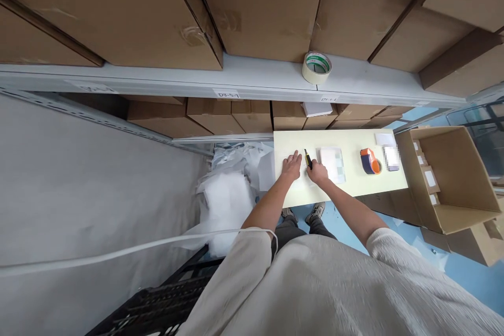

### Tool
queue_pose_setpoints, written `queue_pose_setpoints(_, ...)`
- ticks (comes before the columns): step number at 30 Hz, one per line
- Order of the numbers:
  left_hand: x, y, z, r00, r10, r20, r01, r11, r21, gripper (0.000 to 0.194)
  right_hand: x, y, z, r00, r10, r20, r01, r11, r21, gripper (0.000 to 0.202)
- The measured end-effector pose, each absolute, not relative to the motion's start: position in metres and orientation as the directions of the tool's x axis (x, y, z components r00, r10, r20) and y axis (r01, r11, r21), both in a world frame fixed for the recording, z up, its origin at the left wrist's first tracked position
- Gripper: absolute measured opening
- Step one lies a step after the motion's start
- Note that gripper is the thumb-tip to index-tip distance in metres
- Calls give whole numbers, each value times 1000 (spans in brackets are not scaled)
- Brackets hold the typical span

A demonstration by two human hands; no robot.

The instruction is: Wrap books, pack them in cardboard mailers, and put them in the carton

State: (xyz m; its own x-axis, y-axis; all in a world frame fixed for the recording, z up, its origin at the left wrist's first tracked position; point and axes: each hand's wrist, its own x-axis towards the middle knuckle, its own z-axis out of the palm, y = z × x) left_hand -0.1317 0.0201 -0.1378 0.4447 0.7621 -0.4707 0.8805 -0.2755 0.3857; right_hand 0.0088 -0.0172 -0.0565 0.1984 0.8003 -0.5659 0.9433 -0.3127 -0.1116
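A pale cream table [356, 186] stands in front of me. My left hand [292, 166] lies on its left part, fingers stretched out over a whitish sheet whose edges I cannot make out. Just to the right, my right hand [317, 172] is wrapped round a yellow and black utility knife [307, 158], its tip pointing away from me. Beside that hand rests a flat, clear-wrapped pale packet [331, 165]. Farther right sits an orange and dark blue tape dispenser [370, 161], apart from both hands.
White papers [386, 139] lie at the table's right end, by an open cardboard box [457, 178] holding small boxes. A tape roll [316, 67] sits on the grey shelf [260, 71] among cartons. White plastic wrapping [228, 199] is heaped left. A white cable [137, 252] crosses my left arm.
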Motion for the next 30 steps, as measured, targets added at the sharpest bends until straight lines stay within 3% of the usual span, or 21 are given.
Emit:
queue_pose_setpoints(9, -129, 18, -140, 442, 755, -484, 887, -288, 361, 99, 8, -39, -54, 196, 788, -584, 948, -304, -92, 30)
queue_pose_setpoints(17, -125, 11, -144, 423, 794, -437, 876, -234, 423, 101, 11, -71, -60, 188, 787, -588, 952, -294, -89, 29)
queue_pose_setpoints(22, -117, -15, -133, 402, 860, -314, 880, -269, 390, 78, 12, -90, -59, 172, 785, -595, 955, -281, -96, 28)
queue_pose_setpoints(26, -117, -38, -125, 398, 855, -334, 883, -257, 393, 60, 13, -103, -57, 171, 783, -599, 956, -279, -92, 28)
queue_pose_setpoints(30, -125, -58, -124, 442, 838, -320, 865, -303, 401, 56, 13, -115, -54, 161, 778, -607, 959, -267, -89, 29)
